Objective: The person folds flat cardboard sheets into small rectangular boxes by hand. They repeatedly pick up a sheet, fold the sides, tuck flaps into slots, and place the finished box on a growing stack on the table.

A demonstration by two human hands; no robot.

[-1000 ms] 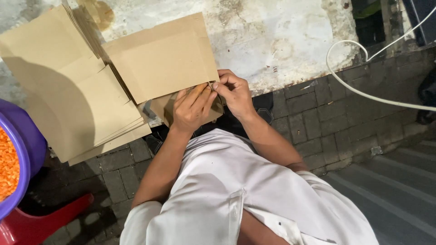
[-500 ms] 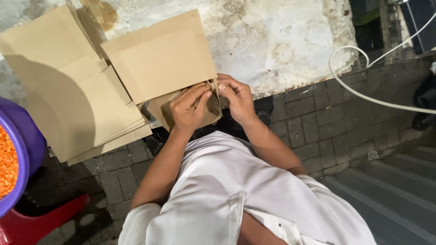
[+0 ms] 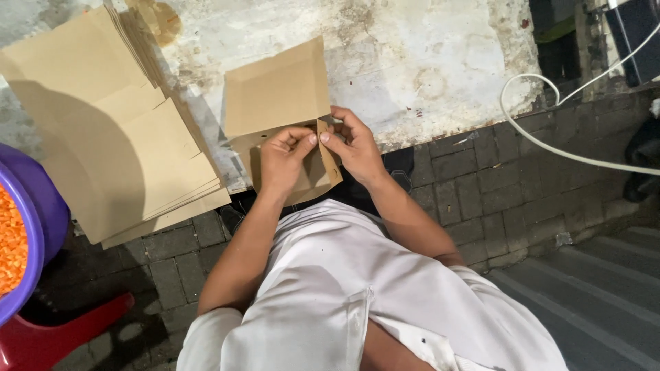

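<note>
Table: a stained white tabletop (image 3: 412, 62) fills the upper frame, its left part covered by paper.
Stack: a pile of brown paper sheets (image 3: 103, 144) at left, cut off by the top and left edges.
Basin: a purple tub (image 3: 38, 227) of orange grains, only partly in frame at lower left.
Bag: a brown paper bag (image 3: 278, 96) at centre, long axis running bottom to top, its lower part hidden behind the hands.
Left hand (image 3: 282, 158): fingers pinched on the bag's fold.
Right hand (image 3: 354, 144): fingers closed on the bag's corner, thumbs nearly meeting.
</note>
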